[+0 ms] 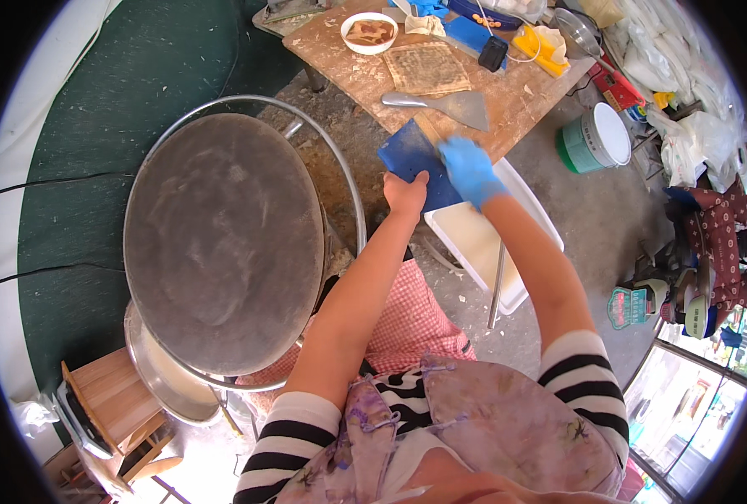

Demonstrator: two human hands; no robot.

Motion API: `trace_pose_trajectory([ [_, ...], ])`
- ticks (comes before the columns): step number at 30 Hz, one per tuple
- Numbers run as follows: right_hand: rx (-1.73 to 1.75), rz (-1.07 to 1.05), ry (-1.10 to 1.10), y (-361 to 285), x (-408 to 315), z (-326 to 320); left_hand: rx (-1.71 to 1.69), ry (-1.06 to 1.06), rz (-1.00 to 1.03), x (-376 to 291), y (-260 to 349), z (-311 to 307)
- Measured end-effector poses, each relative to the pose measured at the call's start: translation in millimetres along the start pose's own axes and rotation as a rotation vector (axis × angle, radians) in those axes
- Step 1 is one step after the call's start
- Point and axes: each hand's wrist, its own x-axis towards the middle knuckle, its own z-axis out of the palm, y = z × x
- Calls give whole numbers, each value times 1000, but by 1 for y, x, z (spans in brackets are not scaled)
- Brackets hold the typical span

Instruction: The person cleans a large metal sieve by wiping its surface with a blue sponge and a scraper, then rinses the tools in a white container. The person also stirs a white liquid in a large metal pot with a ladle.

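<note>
My bare left hand grips the near edge of a flat dark-blue board, thumb on top. The board is tilted, its far end by the edge of a worn wooden table. My right hand, in a blue glove, is at the board's right edge, fingers curled and slightly blurred. Whether it grips anything is hidden. Just beyond the glove lies a narrow tan strip. Beneath both hands is a white rectangular tray with a pale layer inside. A wide metal scraper rests on the table.
Left of me stands a large round dark griddle inside a metal ring. A metal basin with pale batter sits below it. The table holds a bowl of brown sauce and a browned square mat. A bucket stands right.
</note>
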Motion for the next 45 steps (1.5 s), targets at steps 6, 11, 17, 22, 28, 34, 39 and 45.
trace_pose_trajectory([
  [6, 6, 23, -42, 9, -34, 7, 16, -44, 52, 0, -7, 2],
  [11, -34, -21, 17, 1, 54, 11, 137, 25, 18, 0, 0, 1],
  [17, 11, 24, -130, 7, -30, -7, 29, -64, -14, 5, -6, 1],
  [22, -51, 35, -15, 13, 62, 25, 49, -57, 3, 4, -6, 1],
  [28, -58, 4, -133, 9, -1, 1, 44, -35, 19, 5, -6, 3],
  [34, -84, 28, -34, 5, 66, 12, 68, -11, 35, 4, -8, 2],
  [39, -88, 22, -216, 19, 5, 6, 45, -17, 37, 5, -5, 4],
  [45, -11, -22, 91, 17, 66, 31, 61, -12, 49, 8, -9, 3],
])
